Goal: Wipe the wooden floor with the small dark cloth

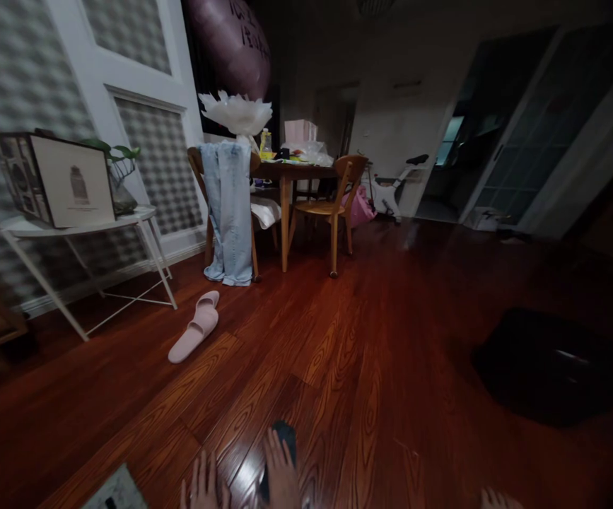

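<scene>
A home, seemingly its living or dining room: glossy wood-grain floor (370,318), wooden chairs (319,207) at a cluttered worktop (296,171), pale blue jeans (229,219) draped over one chair's back (a very domestic touch), pink slip-on footwear (192,339) lying loose at left, a leafy plant (129,152), a big balloon (240,46), and an exercise bike (389,192) on the far side.

Left hand (203,486): cut off at bottom edge
Right hand (281,478): also cut off below
Dark item (288,433): partly hidden by right hand, kind unclear
Balloon (237,46): top cut off
</scene>
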The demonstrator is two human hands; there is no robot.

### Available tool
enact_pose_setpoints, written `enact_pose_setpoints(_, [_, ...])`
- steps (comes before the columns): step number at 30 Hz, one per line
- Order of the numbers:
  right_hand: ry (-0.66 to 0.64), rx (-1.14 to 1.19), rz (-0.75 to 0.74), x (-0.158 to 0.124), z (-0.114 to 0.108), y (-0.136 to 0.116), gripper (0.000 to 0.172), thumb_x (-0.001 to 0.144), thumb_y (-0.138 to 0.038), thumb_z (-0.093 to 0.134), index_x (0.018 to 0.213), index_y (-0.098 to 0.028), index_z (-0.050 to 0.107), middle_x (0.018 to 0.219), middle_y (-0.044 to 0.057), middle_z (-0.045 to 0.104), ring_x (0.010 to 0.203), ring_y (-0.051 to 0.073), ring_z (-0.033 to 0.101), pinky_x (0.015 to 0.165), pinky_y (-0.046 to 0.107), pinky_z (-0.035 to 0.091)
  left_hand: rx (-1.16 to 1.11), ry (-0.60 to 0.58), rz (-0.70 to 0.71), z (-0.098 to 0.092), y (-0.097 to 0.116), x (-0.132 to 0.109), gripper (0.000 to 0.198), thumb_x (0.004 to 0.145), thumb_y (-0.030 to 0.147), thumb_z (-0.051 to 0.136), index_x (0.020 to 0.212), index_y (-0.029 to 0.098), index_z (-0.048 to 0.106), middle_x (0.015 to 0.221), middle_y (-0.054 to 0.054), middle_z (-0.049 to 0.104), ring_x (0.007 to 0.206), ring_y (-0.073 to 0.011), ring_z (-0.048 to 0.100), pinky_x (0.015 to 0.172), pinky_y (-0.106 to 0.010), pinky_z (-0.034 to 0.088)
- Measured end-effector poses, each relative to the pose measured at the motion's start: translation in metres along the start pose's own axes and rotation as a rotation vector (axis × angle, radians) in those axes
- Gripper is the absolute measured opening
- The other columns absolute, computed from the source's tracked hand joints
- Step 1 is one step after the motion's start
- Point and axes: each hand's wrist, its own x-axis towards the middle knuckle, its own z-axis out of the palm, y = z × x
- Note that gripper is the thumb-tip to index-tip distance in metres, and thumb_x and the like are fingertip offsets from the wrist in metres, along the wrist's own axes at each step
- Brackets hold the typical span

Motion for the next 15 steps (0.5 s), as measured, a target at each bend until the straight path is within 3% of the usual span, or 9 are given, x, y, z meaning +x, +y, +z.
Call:
enact_pose_setpoints(2, [0.025,0.021,0.154,0.006,-0.012,0.021,0.079,0.088,-0.039,0.055,0.163,-0.028,0.034,0.169,0.005,0.036,0.155,0.030,0.033,0.124,0.048,0.039,0.002,-0.011,0.013,-0.002,0.000,0.000,0.065,0.086,0.035,0.038,0.146,0.019,0.057,0.157,-0.010,0.055,0.148,-0.0279,0.047,0.127,-0.053,0.029])
enact_pose_setpoints(5, [0.102,-0.020,0.460,0.010,-0.044,0.071,0.076,0.089,-0.037,0.041,0.159,-0.006,0.039,0.167,0.016,0.034,0.157,0.031,0.028,0.129,0.051,0.026,0.016,-0.020,0.009,-0.010,0.002,-0.001,0.066,0.086,0.035,0.037,0.147,0.019,0.056,0.157,-0.009,0.055,0.149,-0.0266,0.046,0.128,-0.053,0.026])
enact_pose_setpoints(8, [0.226,-0.095,0.632,0.000,-0.069,0.123,0.076,0.092,-0.042,0.031,0.153,0.002,0.044,0.165,0.023,0.037,0.157,0.032,0.029,0.129,0.052,0.024,0.030,-0.012,0.002,-0.015,0.005,-0.002,0.067,0.085,0.037,0.036,0.146,0.018,0.056,0.156,-0.009,0.057,0.148,-0.0257,0.046,0.129,-0.052,0.024])
enact_pose_setpoints(10, [0.295,-0.122,0.686,-0.011,-0.074,0.145,0.080,0.093,-0.047,0.027,0.151,0.004,0.045,0.163,0.025,0.038,0.157,0.033,0.028,0.128,0.053,0.025,0.031,-0.003,0.001,-0.015,0.005,-0.003,0.068,0.085,0.037,0.034,0.146,0.017,0.057,0.154,-0.010,0.058,0.148,-0.0259,0.047,0.129,-0.052,0.023])
enact_pose_setpoints(12, [0.336,-0.128,0.708,-0.021,-0.070,0.151,0.083,0.093,-0.052,0.024,0.150,0.004,0.047,0.163,0.027,0.039,0.157,0.035,0.027,0.127,0.056,0.025,0.016,0.006,0.001,-0.013,0.005,-0.003,0.068,0.085,0.037,0.033,0.144,0.015,0.058,0.154,-0.011,0.059,0.147,-0.0266,0.048,0.129,-0.051,0.024])
enact_pose_setpoints(15, [0.332,-0.099,0.676,-0.029,-0.058,0.129,0.078,0.096,-0.054,0.025,0.152,-0.006,0.048,0.164,0.022,0.039,0.157,0.038,0.026,0.126,0.062,0.026,-0.006,0.013,0.003,-0.009,0.003,-0.003,0.067,0.085,0.038,0.034,0.144,0.017,0.059,0.152,-0.010,0.061,0.147,-0.0263,0.048,0.129,-0.051,0.023])
